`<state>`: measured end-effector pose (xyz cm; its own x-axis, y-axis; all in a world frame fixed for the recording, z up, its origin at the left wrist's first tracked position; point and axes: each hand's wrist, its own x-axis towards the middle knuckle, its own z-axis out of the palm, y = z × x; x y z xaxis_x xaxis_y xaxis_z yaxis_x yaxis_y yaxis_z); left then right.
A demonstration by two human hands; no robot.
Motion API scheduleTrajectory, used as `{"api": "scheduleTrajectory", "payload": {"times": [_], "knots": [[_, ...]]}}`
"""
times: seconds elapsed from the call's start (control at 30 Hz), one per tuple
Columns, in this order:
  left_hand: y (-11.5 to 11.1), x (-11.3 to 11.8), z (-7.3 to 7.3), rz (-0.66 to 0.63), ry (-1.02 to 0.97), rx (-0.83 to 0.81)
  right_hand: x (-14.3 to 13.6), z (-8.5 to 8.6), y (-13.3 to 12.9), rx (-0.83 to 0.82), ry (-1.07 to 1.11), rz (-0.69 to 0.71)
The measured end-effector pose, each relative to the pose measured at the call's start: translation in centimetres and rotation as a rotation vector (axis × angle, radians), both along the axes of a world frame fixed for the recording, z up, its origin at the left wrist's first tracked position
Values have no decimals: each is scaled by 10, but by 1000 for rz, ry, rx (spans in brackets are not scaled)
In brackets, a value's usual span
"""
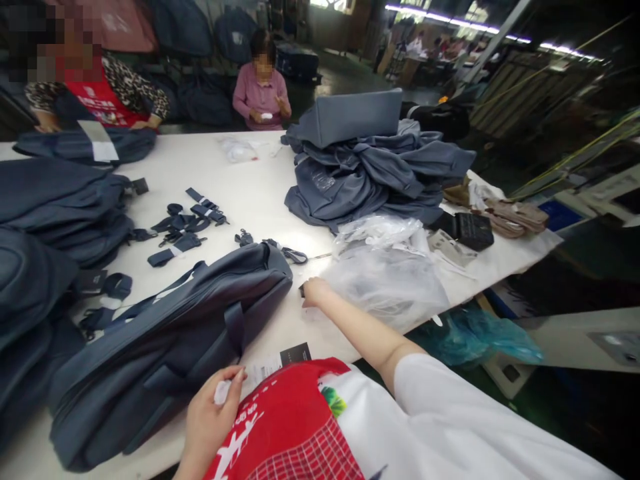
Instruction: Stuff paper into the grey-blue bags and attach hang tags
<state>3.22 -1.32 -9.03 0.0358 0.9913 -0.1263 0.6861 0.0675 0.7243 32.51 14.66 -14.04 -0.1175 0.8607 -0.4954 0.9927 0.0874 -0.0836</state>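
My left hand (213, 410) is closed at the table's near edge, its thumb and fingers around a small white piece (221, 392) whose kind I cannot make out. Reaching over the white tabletop, my right hand (317, 292) is closed on a small dark object (303, 289), mostly covered by the fingers. A navy blue bag (175, 340) with a zipper and strap loops lies on its side between my left hand and the strap pile. Beside my apron are a black tag (295, 354) and a printed white paper (265, 367). Clear plastic bags (385, 280) lie right of my right hand.
Navy straps with buckles (180, 227) lie mid-table. Stacked navy bags (55, 207) fill the left side. A heap of grey-blue bags (370, 167) stands at the back right, near a black box (474, 231). Two people (260, 93) are across the table.
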Motion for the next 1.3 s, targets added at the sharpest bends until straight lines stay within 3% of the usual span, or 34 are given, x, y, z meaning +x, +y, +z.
{"api": "scheduleTrajectory", "payload": {"times": [0.13,0.27,0.37,0.47,0.57,0.67,0.83,0.9,1.0,1.07,1.13,1.3], "knots": [[-16,0,-10,107,11,-118,5,-27,-10,-40,20,-6],[-17,-9,-9,166,50,-154,19,-25,-18,-11,120,-46],[-8,-5,-4,101,52,-74,27,-7,-23,38,255,-50],[9,15,9,-61,48,86,26,20,-33,65,460,-18],[31,46,31,-216,74,272,18,51,-50,55,892,3],[52,74,50,-342,125,304,7,77,-68,-28,1297,-46],[77,89,56,-486,-51,110,-4,91,-86,-276,1618,-296],[81,87,52,-487,-241,-46,-6,89,-91,-341,1686,-372],[80,83,46,-551,-679,-382,-13,86,-98,-415,1768,-429],[76,80,40,-557,-932,-527,-20,85,-101,-460,1811,-429],[72,75,33,-476,-1078,-578,-27,84,-103,-509,1846,-404],[65,60,13,-255,-1135,-625,-30,79,-100,-601,1767,-149]]}}
